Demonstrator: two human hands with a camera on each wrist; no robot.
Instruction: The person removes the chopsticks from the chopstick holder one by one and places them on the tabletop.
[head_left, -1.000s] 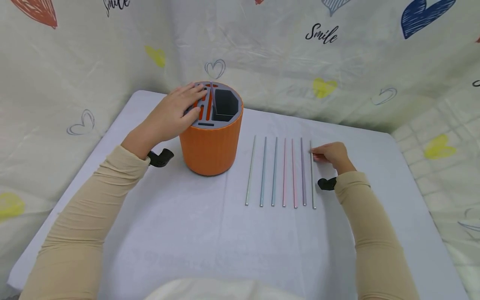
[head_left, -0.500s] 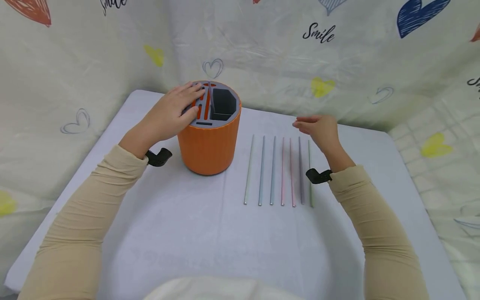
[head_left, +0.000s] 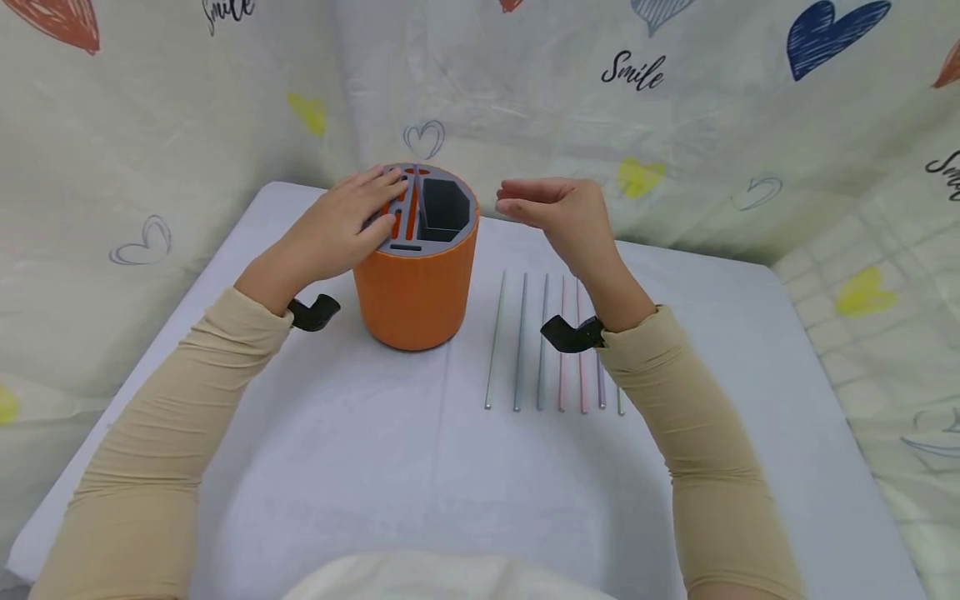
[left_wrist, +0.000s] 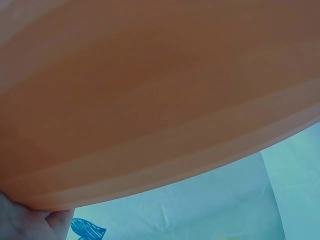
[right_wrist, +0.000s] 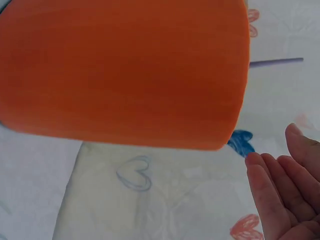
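A round orange utensil holder (head_left: pixel 416 300) stands at the back left of the table, its grey slotted top (head_left: pixel 450 243) facing up. My left hand (head_left: pixel 348 221) rests on the left part of that top, fingers spread. The orange wall (left_wrist: pixel 160 100) fills most of the left wrist view. Just right of the holder, at about rim height, my right hand (head_left: pixel 562 212) is raised with straight fingers and nothing in it. In the right wrist view the right hand's fingers (right_wrist: pixel 272 200) and thumb are apart, beside the orange wall (right_wrist: pixel 125 75).
Several thin coloured rods (head_left: pixel 521 342) lie side by side on the white table (head_left: pixel 390 475), right of the holder. My right forearm (head_left: pixel 690 417) partly covers the rightmost ones. A printed cloth (head_left: pixel 510 108) hangs behind the table. A black wrist camera (head_left: pixel 572 335) hangs over the rods.
My right hand has left the rightmost rod, risen and moved left toward the holder, without a rod. My left hand stays on the holder's top.
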